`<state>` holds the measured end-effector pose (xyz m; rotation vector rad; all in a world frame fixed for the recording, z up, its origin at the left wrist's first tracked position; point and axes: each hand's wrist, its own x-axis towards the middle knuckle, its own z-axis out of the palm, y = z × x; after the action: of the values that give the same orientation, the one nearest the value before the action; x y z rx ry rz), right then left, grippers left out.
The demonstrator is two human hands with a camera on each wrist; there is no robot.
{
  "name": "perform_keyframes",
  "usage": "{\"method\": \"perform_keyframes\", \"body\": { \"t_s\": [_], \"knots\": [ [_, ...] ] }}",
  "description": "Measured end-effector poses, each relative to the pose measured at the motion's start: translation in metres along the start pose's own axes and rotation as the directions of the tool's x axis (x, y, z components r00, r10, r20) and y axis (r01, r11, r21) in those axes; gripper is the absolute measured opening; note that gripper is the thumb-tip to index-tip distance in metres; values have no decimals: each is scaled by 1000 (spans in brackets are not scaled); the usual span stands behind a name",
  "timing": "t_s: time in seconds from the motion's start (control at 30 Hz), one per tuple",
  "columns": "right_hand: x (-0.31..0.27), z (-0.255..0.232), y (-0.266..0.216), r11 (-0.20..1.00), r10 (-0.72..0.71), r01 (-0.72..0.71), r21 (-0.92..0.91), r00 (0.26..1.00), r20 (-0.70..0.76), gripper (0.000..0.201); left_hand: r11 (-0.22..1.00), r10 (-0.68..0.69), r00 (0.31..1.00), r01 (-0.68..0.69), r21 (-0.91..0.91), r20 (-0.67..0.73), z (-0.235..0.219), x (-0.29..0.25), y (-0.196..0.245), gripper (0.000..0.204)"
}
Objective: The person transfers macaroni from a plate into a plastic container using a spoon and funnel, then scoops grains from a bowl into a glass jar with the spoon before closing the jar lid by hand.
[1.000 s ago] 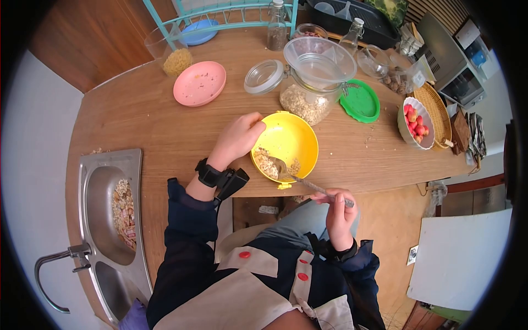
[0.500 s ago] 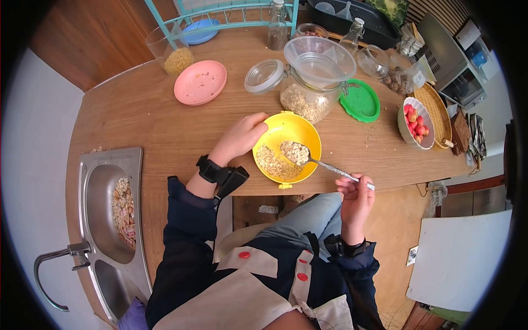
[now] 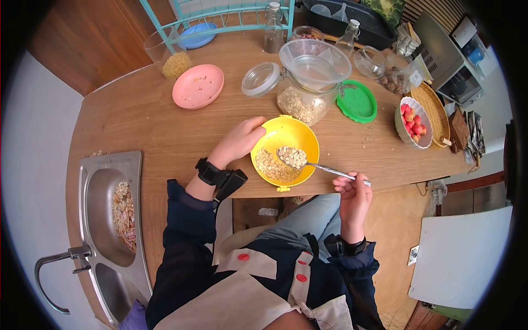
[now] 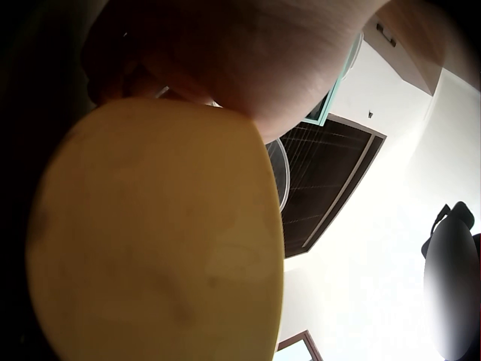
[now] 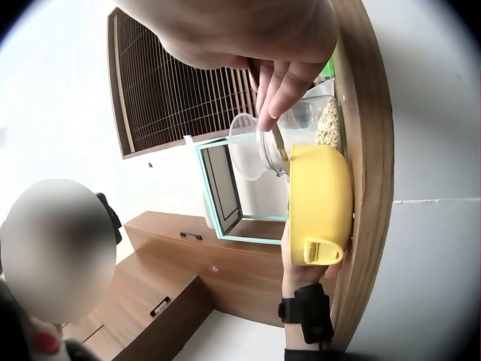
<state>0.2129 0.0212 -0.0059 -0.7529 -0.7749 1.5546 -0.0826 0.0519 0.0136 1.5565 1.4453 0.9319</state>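
Observation:
In the head view a yellow bowl (image 3: 294,135) sits near the counter's front edge, with loose oats (image 3: 275,166) over its lower left inside. My left hand (image 3: 237,144) grips the rim at the upper left; the left wrist view shows the bowl's outer side (image 4: 158,226) close up. My right hand (image 3: 353,201) pinches the end of a metal spoon (image 3: 330,169) to the bowl's right. The spoon's head, heaped with oats (image 3: 292,157), is over the inside of the bowl. In the right wrist view my right hand (image 5: 278,53) appears above the bowl (image 5: 319,199).
Behind the bowl stands a glass jar of oats (image 3: 301,104) with a clear plastic bowl (image 3: 316,58) on top. A green lid (image 3: 356,102), pink plate (image 3: 198,87) and bowl of red fruit (image 3: 404,129) lie around. At left is a steel sink (image 3: 96,203) with scraps in it.
The spoon was down in the oats at the bowl's left; it has come up heaped with oats and moved right, my right hand with it. My left hand stays on the rim.

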Motion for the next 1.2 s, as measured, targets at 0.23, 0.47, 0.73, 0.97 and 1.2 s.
{"method": "perform_keyframes", "body": {
  "t_s": [0.23, 0.47, 0.73, 0.97, 1.2],
  "knots": [
    [10, 12, -24, 955, -197, 226, -191, 967, 159, 25, 1000, 8, 1000, -8, -1, -7, 2, 1, -4, 32],
    [35, 34, -60, 993, -81, 94, -71, 983, 167, 24, 1000, -8, 1000, 8, 12, -15, 2, 0, 0, 32],
    [87, 80, -110, 962, -232, 263, -72, 928, 293, 27, 998, -55, 998, 55, 13, 33, 1, 4, -7, 34],
    [119, 82, -103, 924, -319, 356, -141, 919, 232, 28, 1000, -5, 1000, 6, 27, -18, 4, 5, -12, 35],
    [112, 79, -99, 933, -298, 326, -156, 938, 176, 28, 988, 86, 992, -73, 136, -89, 2, 1, 2, 24]
  ]
}}
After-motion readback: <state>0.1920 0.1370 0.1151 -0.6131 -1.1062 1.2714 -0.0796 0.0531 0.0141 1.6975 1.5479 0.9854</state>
